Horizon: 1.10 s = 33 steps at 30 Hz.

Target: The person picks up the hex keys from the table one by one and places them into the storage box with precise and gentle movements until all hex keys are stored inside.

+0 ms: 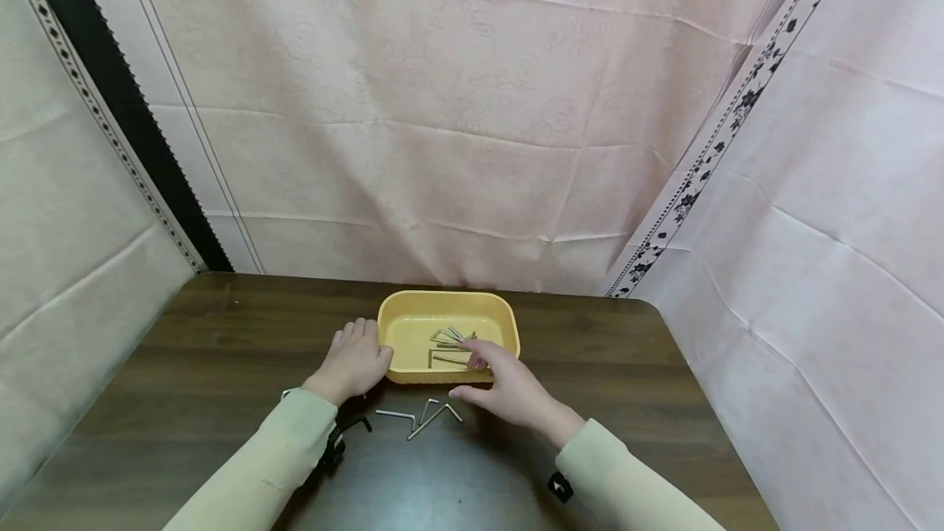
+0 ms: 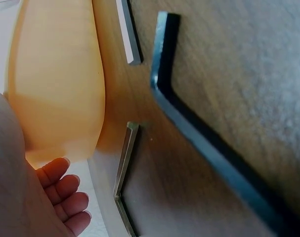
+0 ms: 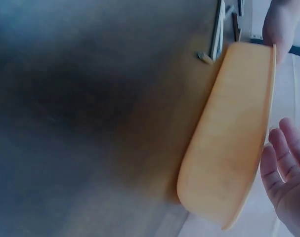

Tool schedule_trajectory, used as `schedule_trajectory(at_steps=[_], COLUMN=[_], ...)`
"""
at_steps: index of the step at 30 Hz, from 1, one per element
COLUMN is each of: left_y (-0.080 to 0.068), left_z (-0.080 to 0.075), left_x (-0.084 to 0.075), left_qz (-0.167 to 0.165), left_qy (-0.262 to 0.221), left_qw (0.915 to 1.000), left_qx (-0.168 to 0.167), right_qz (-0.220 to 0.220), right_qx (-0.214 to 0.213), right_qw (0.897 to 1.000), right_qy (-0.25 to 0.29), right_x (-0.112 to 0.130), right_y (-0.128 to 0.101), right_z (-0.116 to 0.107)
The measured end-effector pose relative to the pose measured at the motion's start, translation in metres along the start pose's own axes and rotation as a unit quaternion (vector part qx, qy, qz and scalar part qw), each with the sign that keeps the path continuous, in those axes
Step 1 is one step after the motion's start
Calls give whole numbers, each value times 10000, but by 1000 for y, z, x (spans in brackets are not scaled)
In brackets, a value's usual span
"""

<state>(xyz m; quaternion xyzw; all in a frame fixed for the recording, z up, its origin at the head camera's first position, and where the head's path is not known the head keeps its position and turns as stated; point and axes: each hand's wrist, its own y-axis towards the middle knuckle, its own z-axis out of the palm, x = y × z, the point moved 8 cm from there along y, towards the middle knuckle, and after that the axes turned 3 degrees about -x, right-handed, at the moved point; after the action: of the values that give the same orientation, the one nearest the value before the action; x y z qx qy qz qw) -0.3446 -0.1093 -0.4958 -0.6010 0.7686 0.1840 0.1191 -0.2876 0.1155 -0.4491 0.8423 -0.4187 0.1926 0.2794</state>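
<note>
A yellow plastic tray (image 1: 447, 301) stands on the table with several L-shaped hex keys (image 1: 450, 358) lying in it. My left hand (image 1: 356, 357) holds the tray's left end, thumb at the rim; in the left wrist view its fingertips (image 2: 74, 200) show past the tray wall. My right hand (image 1: 509, 388) is over the tray's front right, fingers above the hex keys and thumb outside the front wall. In the right wrist view its fingers (image 3: 286, 148) are spread and hold nothing visible. Loose metal hex keys (image 1: 430, 423) lie in front of the tray.
A larger black hex key (image 2: 209, 148) lies near my left wrist. The dark wooden table (image 1: 243, 359) meets a pale cloth backdrop (image 1: 457, 146) at the back. More cloth (image 1: 833, 252) hangs along the right side. Both wrists carry small black devices.
</note>
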Motion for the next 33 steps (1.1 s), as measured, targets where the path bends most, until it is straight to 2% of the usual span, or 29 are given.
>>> schedule_trajectory(at_steps=[6, 11, 20, 33], left_y=[0, 1, 1, 0], left_z=[-1, 0, 0, 0], left_x=[0, 1, 0, -1], left_qz=[-67, -68, -62, -13], left_qy=[37, 60, 103, 59], left_qw=[10000, 9999, 9999, 10000], left_qx=[41, 72, 93, 6], right_qz=[-301, -495, -362, -330], right_qx=[53, 272, 942, 1256], right_qw=[9994, 9982, 9948, 9907], right_qy=[182, 203, -106, -405], right_x=[8, 11, 3, -5], right_y=[-16, -25, -34, -31], right_z=[9, 20, 45, 65])
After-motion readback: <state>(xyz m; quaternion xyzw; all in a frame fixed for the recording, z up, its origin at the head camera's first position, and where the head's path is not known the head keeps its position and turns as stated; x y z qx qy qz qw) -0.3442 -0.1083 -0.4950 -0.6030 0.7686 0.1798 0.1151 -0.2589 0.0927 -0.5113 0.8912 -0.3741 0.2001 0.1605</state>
